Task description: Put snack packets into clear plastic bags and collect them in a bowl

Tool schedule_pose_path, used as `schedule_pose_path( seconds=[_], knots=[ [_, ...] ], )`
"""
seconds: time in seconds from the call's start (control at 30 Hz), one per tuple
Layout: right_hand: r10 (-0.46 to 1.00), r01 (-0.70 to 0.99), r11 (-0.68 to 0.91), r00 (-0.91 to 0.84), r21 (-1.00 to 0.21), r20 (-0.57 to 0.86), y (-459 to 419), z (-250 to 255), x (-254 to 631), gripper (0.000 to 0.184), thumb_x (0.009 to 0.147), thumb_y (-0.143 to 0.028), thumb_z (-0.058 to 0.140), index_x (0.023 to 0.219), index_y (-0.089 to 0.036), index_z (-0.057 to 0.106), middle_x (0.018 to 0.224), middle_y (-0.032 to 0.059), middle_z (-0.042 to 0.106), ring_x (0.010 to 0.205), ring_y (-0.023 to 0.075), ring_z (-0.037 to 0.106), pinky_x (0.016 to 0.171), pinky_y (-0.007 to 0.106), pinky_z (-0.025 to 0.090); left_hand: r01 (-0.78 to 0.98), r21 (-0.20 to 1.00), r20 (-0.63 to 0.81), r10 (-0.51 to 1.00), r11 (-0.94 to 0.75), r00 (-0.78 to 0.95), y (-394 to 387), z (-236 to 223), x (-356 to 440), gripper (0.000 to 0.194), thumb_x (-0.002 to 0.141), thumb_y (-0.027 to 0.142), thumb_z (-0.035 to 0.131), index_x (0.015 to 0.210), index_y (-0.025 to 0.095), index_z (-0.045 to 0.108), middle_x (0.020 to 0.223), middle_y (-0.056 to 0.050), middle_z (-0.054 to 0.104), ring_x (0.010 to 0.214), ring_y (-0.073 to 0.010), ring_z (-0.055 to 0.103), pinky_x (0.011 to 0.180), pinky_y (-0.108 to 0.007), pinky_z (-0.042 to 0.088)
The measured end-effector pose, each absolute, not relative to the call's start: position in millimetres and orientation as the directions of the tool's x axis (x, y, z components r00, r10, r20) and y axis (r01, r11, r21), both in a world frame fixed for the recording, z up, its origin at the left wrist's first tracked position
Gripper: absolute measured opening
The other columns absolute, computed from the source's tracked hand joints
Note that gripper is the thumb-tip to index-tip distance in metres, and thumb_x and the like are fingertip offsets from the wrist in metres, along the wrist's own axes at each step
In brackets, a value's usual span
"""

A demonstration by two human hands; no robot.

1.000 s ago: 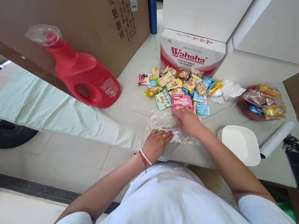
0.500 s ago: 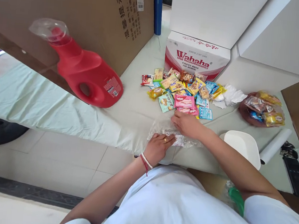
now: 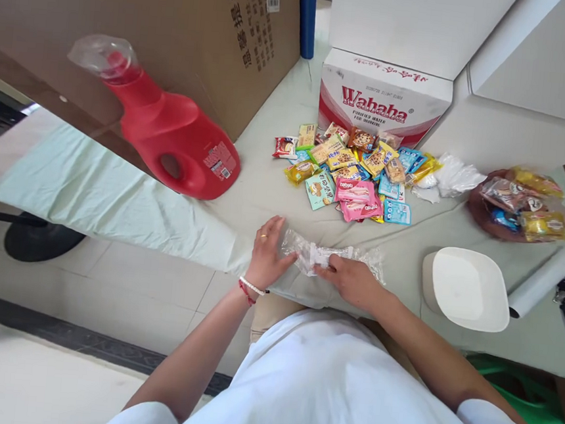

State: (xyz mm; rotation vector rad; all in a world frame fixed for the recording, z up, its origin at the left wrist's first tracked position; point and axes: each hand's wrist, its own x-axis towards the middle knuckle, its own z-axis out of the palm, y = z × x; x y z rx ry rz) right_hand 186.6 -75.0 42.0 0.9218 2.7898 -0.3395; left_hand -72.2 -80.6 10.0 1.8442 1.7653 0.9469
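A crumpled clear plastic bag (image 3: 331, 256) with a white label lies at the table's near edge. My left hand (image 3: 267, 253) pinches its left end between thumb and fingers. My right hand (image 3: 350, 279) rests on the bag's lower middle, fingers curled onto the plastic. Just beyond the bag lies a heap of several small snack packets (image 3: 352, 172), with two pink wafer packs (image 3: 356, 195) nearest my hands.
A red detergent jug (image 3: 171, 133) lies on its side at left. A Wahaha carton (image 3: 378, 101) stands behind the snacks, a big cardboard box (image 3: 145, 22) at back left. A white bowl (image 3: 468, 288), a paper roll (image 3: 543, 281) and a bag of snacks (image 3: 518, 203) are at right.
My right hand drew back from the pink packets to the bag. My left hand slid to the bag's left end, and the bag is now bunched narrower between both hands.
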Motion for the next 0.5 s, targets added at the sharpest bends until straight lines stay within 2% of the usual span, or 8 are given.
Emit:
schedule_pose_path(
  seconds=[0.03, 0.1, 0.17, 0.23, 0.3, 0.37, 0.4, 0.5],
  knots=[
    [0.565, 0.609, 0.778, -0.787, -0.158, -0.249, -75.2, 43.4, 186.2, 0.054, 0.099, -0.014, 0.048, 0.149, -0.034, 0.047, 0.112, 0.0079, 0.062, 0.08, 0.0174, 0.06, 0.064, 0.027, 0.034, 0.693, 0.714, 0.133, 0.991, -0.098, 0.003, -77.2, 12.0, -71.9, 0.06, 0.076, 0.038, 0.072, 0.133, 0.021, 0.063, 0.14, -0.014, 0.061, 0.131, -0.0329, 0.054, 0.11, -0.052, 0.043],
    [0.576, 0.621, 0.769, -0.776, -0.153, -0.256, -75.8, 47.6, 183.8, 0.052, 0.099, -0.015, 0.047, 0.148, -0.034, 0.048, 0.113, 0.0086, 0.062, 0.08, 0.018, 0.06, 0.065, 0.028, 0.034, 0.628, 0.779, -0.012, 0.999, -0.012, 0.034, -72.9, 15.9, -68.9, 0.033, 0.08, 0.036, 0.065, 0.109, 0.022, 0.073, 0.112, -0.009, 0.074, 0.107, -0.0276, 0.066, 0.1, -0.045, 0.05],
    [0.594, 0.639, 0.755, -0.761, -0.146, -0.261, -76.8, 52.4, 179.6, 0.051, 0.099, -0.015, 0.046, 0.147, -0.032, 0.049, 0.114, 0.0094, 0.062, 0.082, 0.0188, 0.061, 0.066, 0.028, 0.036, 0.494, 0.854, -0.161, 0.986, 0.163, -0.047, -72.9, 19.5, -63.5, 0.022, 0.082, 0.035, 0.059, 0.09, 0.021, 0.073, 0.085, -0.005, 0.074, 0.081, -0.0212, 0.068, 0.081, -0.036, 0.054],
    [0.612, 0.658, 0.739, -0.745, -0.143, -0.266, -78.2, 56.1, 174.5, 0.049, 0.098, -0.015, 0.047, 0.144, -0.031, 0.051, 0.114, 0.0099, 0.061, 0.085, 0.0194, 0.061, 0.068, 0.028, 0.038, 0.295, 0.894, -0.297, 0.939, 0.336, -0.171, -76.4, 22.6, -55.9, 0.026, 0.083, 0.039, 0.056, 0.095, 0.019, 0.069, 0.081, -0.003, 0.071, 0.068, -0.0174, 0.065, 0.064, -0.029, 0.052],
    [0.622, 0.668, 0.728, -0.738, -0.153, -0.263, -79.8, 58.1, 170.4, 0.047, 0.097, -0.014, 0.048, 0.141, -0.029, 0.053, 0.113, 0.0101, 0.061, 0.088, 0.0201, 0.061, 0.069, 0.028, 0.039, 0.167, 0.888, -0.381, 0.889, 0.429, -0.254, -80.5, 25.3, -47.2, 0.041, 0.085, 0.044, 0.055, 0.116, 0.019, 0.062, 0.09, -0.004, 0.072, 0.064, -0.0151, 0.064, 0.056, -0.026, 0.047],
    [0.628, 0.673, 0.72, -0.736, -0.168, -0.253, -81.1, 58.3, 168.9, 0.046, 0.097, -0.014, 0.049, 0.14, -0.028, 0.054, 0.113, 0.0103, 0.06, 0.09, 0.0209, 0.061, 0.07, 0.029, 0.04, 0.226, 0.868, -0.362, 0.875, 0.443, -0.322, -82.6, 27.7, -40.3, 0.058, 0.081, 0.05, 0.063, 0.129, 0.018, 0.055, 0.094, -0.005, 0.071, 0.067, -0.0155, 0.064, 0.057, -0.026, 0.047],
    [0.63, 0.673, 0.718, -0.736, -0.176, -0.246, -81.7, 57.7, 169.4, 0.046, 0.097, -0.015, 0.049, 0.14, -0.028, 0.054, 0.113, 0.0103, 0.06, 0.09, 0.0214, 0.061, 0.07, 0.029, 0.04, 0.309, 0.848, -0.334, 0.887, 0.43, -0.318, -82.5, 29.1, -38.6, 0.062, 0.077, 0.051, 0.07, 0.127, 0.017, 0.057, 0.091, -0.005, 0.07, 0.069, -0.0165, 0.063, 0.06, -0.026, 0.047],
    [0.635, 0.672, 0.715, -0.74, -0.192, -0.222, -83.3, 54.1, 174.1, 0.047, 0.097, -0.015, 0.05, 0.141, -0.029, 0.055, 0.111, 0.0097, 0.061, 0.089, 0.0219, 0.061, 0.07, 0.03, 0.04, 0.534, 0.761, -0.324, 0.929, 0.368, -0.179, -79.2, 35.6, -42.5, 0.038, 0.07, 0.049, 0.076, 0.09, 0.017, 0.07, 0.072, -0.001, 0.063, 0.071, -0.0185, 0.06, 0.065, -0.028, 0.045]
  ],
)
